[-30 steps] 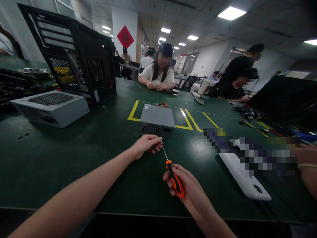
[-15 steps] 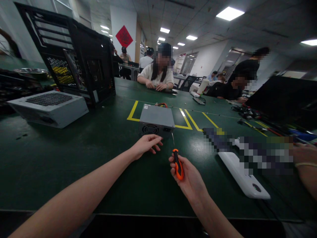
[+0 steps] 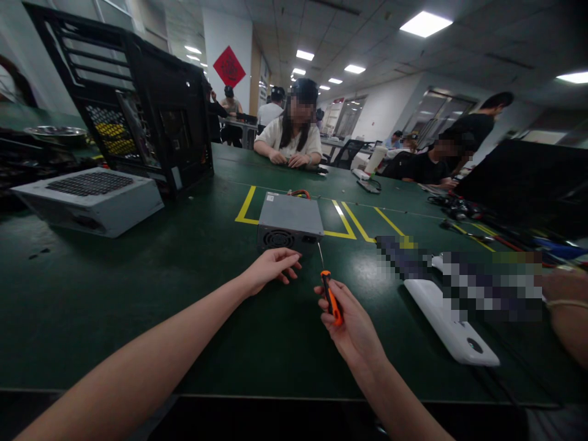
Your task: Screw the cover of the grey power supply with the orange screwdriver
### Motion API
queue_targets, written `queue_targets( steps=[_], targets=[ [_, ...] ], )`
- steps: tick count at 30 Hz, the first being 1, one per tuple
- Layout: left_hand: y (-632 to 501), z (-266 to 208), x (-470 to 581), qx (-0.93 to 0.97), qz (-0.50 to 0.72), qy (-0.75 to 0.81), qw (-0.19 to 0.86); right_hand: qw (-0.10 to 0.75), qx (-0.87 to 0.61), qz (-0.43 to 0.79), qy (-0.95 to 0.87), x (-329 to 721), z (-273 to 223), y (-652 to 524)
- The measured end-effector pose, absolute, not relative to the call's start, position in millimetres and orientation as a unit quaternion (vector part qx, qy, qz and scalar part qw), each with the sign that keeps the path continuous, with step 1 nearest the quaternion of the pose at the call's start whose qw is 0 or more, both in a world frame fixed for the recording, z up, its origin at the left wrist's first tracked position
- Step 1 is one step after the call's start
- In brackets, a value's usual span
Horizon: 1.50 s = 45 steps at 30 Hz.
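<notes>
Power box (image 3: 291, 214) is still closed, in from the table's near edge; right hand (image 3: 351, 313) grips a screwdriver (image 3: 327, 291), left hand (image 3: 270, 271) half open, nothing seen inside.

Has a bare left forearm (image 3: 165, 349) and a bare right forearm (image 3: 395, 389), both slim and smooth, uncovered as far up as shows. Tapers to narrow, bare wrists (image 3: 248, 283). Ends in a bare left hand (image 3: 274, 267) and a bare right hand (image 3: 350, 315), both slender-fingered, details of the nails too small to make out.
</notes>
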<state>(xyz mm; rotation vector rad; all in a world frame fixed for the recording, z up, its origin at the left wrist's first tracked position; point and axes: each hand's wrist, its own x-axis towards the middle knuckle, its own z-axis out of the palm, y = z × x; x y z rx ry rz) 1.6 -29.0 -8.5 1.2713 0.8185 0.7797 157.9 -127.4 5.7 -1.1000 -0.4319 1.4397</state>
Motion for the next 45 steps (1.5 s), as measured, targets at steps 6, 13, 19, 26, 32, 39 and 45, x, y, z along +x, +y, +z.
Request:
queue_targets(
  steps=[6, 13, 19, 26, 32, 39, 45],
  targets=[
    [-28, -11, 0, 0.573, 0.339, 0.366, 0.651, 0.61, -0.508, 0.566, -0.221, 163, 11, -130],
    [-25, -18, 2, 0.619, 0.334, 0.366, 0.609, 0.576, -0.597, 0.29, -0.477, 188, 13, -132],
    [-31, -18, 1, 0.774, 0.356, 0.391, 0.348, 0.485, -0.541, -0.141, -0.673, 199, 31, -110],
    [-32, -12, -1, 0.858, 0.38, 0.343, 0.044, 0.482, -0.371, -0.27, -0.746, 202, 34, -81],
    [-27, -8, 1, 0.853, 0.348, 0.373, -0.111, 0.509, -0.336, -0.236, -0.756, 206, 17, -83],
    [-26, -7, 1, 0.856, 0.289, 0.405, -0.139, 0.486, -0.328, -0.228, -0.777, 207, 12, -85],
    [-29, -5, 5, 0.853, 0.286, 0.417, -0.131, 0.471, -0.329, -0.229, -0.785, 207, 9, -87]
  ],
)
